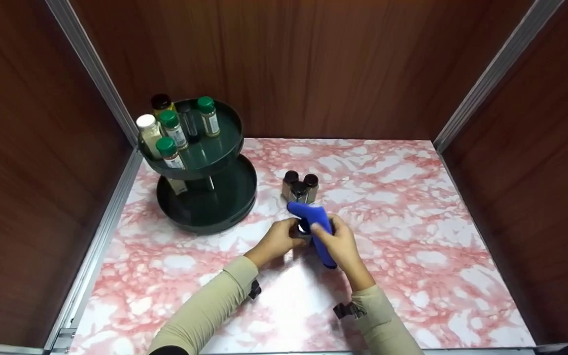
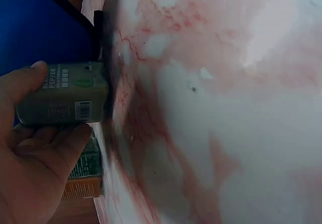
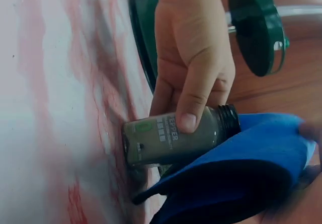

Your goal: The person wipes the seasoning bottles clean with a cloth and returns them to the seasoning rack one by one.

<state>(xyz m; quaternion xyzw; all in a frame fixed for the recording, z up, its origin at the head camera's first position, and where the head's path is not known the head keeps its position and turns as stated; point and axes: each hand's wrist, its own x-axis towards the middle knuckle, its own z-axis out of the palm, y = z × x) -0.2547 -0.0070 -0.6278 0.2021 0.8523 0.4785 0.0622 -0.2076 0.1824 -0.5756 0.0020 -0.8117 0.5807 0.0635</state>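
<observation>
My left hand (image 1: pixel 278 238) grips a pepper bottle (image 2: pixel 65 95) around its sides, thumb on one face and fingers on the other. The bottle is square-sided, with a dark top and a label reading "PEPPER" in the right wrist view; it stands upright with its base at the table. A blue cloth (image 1: pixel 317 217), dark along its edge, is pinched in my right hand (image 1: pixel 341 245), thumb on top. The cloth hangs folded against the bottle's right side and overlaps its top. Just beyond stand several black-capped spice bottles (image 1: pixel 299 190) in a tight group.
A dark green two-tier round rack (image 1: pixel 205 224) stands at the left. Its upper tier holds several bottles with green, white and dark caps, including a green-capped one (image 1: pixel 209 117). Brown wood-grain panels (image 1: pixel 343 69) wall in the red-and-white marbled table (image 1: pixel 412 212) at back and sides.
</observation>
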